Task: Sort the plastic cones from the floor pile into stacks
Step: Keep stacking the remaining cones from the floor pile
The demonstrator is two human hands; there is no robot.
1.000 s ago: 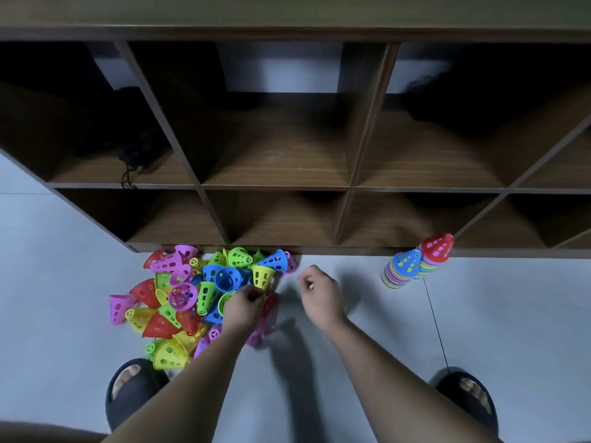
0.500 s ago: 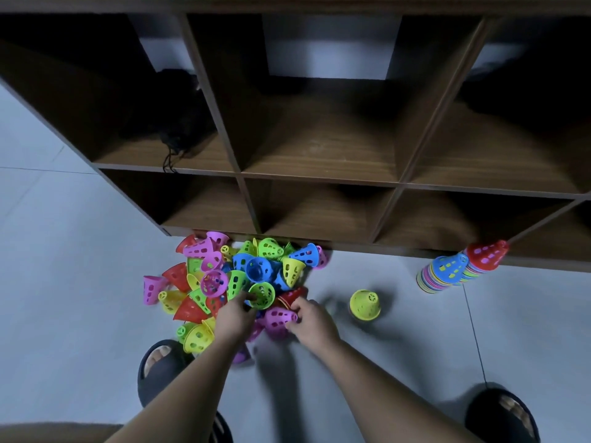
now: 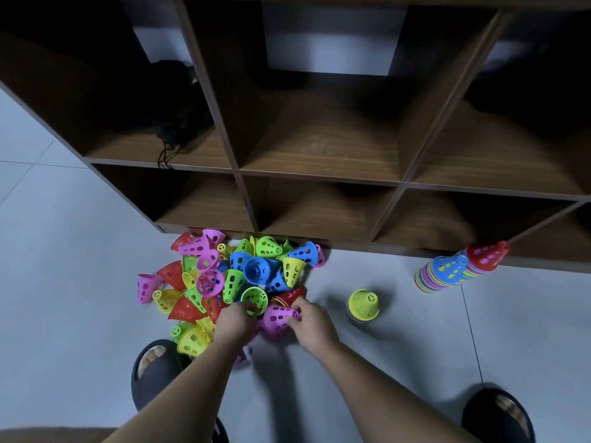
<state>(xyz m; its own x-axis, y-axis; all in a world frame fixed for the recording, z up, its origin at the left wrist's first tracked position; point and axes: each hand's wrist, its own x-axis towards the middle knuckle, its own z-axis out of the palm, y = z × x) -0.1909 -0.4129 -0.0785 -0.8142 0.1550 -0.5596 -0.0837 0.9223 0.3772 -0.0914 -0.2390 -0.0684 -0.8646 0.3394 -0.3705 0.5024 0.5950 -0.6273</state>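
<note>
**Figure: picking at the near edge of the pile.** The pile (image 3: pixel 230 282) lay on the floor against the shelf unit (image 3: pixel 351 243). The right hand (image 3: pixel 315 326) pinched a purple cone (image 3: pixel 276 318). The left hand (image 3: pixel 235 322) had its fingers curled over the rim of a green cone (image 3: pixel 254 298). Each cone looked best lifted straight up, so that its neighbours would not scatter. Bare tile lay open to the right, as far as the yellow-green stack (image 3: pixel 363 305). The tilted stacks (image 3: pixel 447 273) leaned by the shelf well beyond it. A slipper (image 3: pixel 153 375) crowded the near side.
</note>
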